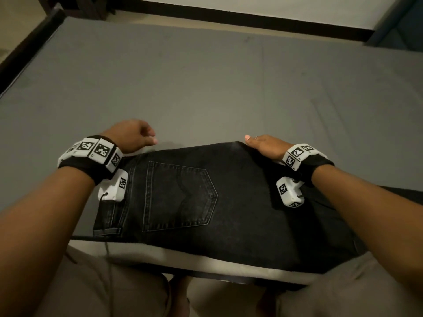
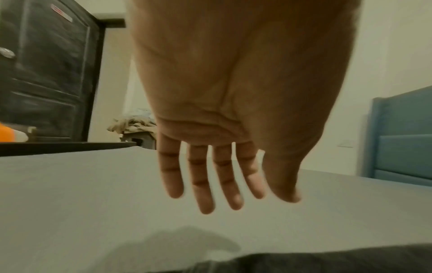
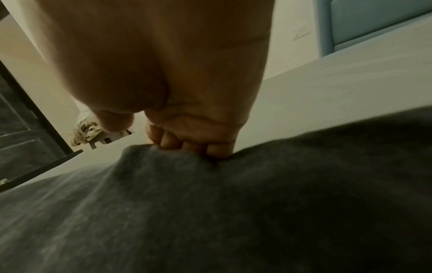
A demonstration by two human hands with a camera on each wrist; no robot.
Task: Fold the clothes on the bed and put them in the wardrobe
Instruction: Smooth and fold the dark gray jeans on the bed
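Folded black jeans (image 1: 229, 202) lie on the grey bed (image 1: 206, 88) at its near edge, back pocket up. My left hand (image 1: 137, 136) hovers just past the jeans' far left corner. The left wrist view shows the left hand (image 2: 230, 195) with straight, spread fingers holding nothing above the sheet, and the jeans (image 2: 327, 262) below it. My right hand (image 1: 263, 145) rests on the jeans' far right edge. In the right wrist view its fingers (image 3: 187, 146) curl over and behind a raised fold of the jeans (image 3: 210, 212), fingertips hidden.
A dark wardrobe door (image 2: 46, 73) stands beyond the bed's left side. A pile of light clothes (image 2: 133, 123) sits on a small stand by the wall. A blue headboard (image 2: 402, 138) rises at the right. A dark bed frame (image 1: 23, 49) runs along the left edge.
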